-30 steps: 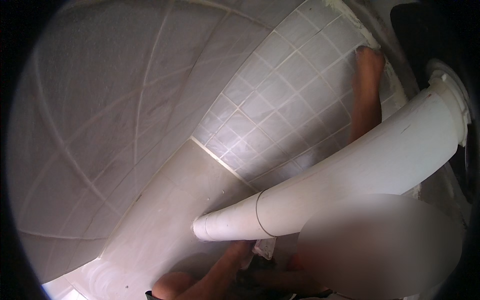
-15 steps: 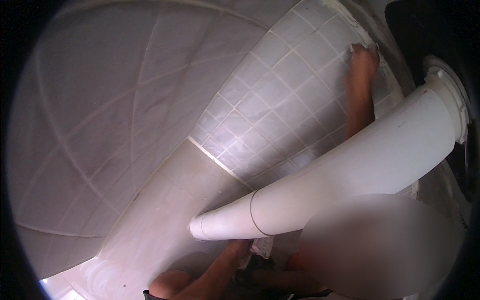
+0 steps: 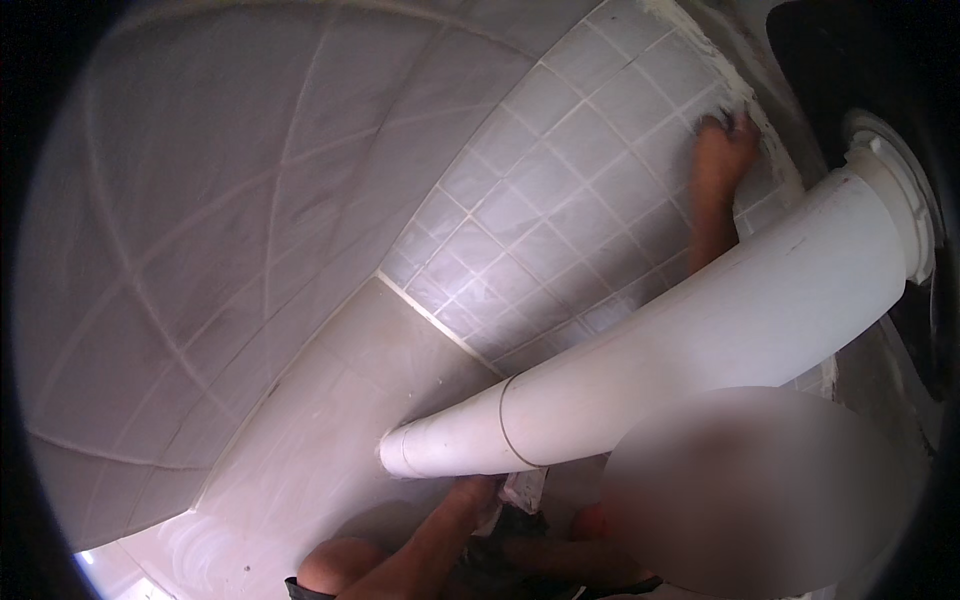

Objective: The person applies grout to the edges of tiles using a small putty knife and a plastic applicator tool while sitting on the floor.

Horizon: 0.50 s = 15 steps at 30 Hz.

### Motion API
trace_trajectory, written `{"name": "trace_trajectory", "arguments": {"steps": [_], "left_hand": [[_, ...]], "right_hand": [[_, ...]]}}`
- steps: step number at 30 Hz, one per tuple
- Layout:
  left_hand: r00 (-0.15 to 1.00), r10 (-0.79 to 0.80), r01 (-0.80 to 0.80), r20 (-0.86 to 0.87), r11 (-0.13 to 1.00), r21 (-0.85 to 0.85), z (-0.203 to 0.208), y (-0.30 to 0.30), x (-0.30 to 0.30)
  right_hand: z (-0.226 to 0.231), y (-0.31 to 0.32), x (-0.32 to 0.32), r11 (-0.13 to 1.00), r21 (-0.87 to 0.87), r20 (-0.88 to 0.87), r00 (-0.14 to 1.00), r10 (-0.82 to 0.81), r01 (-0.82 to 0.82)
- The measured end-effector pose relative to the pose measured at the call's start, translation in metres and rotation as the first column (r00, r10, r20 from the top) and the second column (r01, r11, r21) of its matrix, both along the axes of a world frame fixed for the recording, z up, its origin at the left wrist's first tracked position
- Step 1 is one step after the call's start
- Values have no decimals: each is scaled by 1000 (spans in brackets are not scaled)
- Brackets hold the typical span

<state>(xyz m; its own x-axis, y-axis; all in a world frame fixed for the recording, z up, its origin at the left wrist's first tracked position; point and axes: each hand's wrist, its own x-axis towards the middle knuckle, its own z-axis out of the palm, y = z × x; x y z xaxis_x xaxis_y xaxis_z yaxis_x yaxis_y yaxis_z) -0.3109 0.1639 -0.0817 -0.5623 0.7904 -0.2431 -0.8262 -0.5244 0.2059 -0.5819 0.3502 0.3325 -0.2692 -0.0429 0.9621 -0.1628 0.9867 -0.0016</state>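
Note:
My right hand [image 3: 728,150] reaches past the far side of a thick white pipe [image 3: 640,350] to small pale tiles [image 3: 560,150]. Its bent fingers stand apart against the tile near a rough edge smeared with white paste [image 3: 735,80]. Part of that forearm is hidden by the pipe. My left hand [image 3: 478,495] is low, close against the pipe's near side, its fingers curled and partly covered. Beside it is a small pale, smeared block-like thing [image 3: 525,490]; I cannot make out exactly what the hand holds.
Large grey tiles [image 3: 220,180] cover the left side. A plain beige surface [image 3: 330,370] meets the pipe's narrow end. A white collar [image 3: 900,190] rings the pipe's wide end, against a dark area. A bare knee [image 3: 340,570] shows below; a blurred patch covers the lower right.
My right hand has shifted slightly down the tiles, away from the pasted edge, and its fingers look more spread. My left hand has hardly moved.

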Motion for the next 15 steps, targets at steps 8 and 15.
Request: {"name": "trace_trajectory", "arguments": {"steps": [8, 15], "left_hand": [[999, 22, -19, -28, 994, 105, -16, -5, -1], [997, 42, -43, 63, 999, 20, -7, -9, 0]], "right_hand": [[11, -54, -8, 453, 576, -299, 691, -658, 681], [3, -44, 23, 479, 680, -92, 713, -695, 555]]}}
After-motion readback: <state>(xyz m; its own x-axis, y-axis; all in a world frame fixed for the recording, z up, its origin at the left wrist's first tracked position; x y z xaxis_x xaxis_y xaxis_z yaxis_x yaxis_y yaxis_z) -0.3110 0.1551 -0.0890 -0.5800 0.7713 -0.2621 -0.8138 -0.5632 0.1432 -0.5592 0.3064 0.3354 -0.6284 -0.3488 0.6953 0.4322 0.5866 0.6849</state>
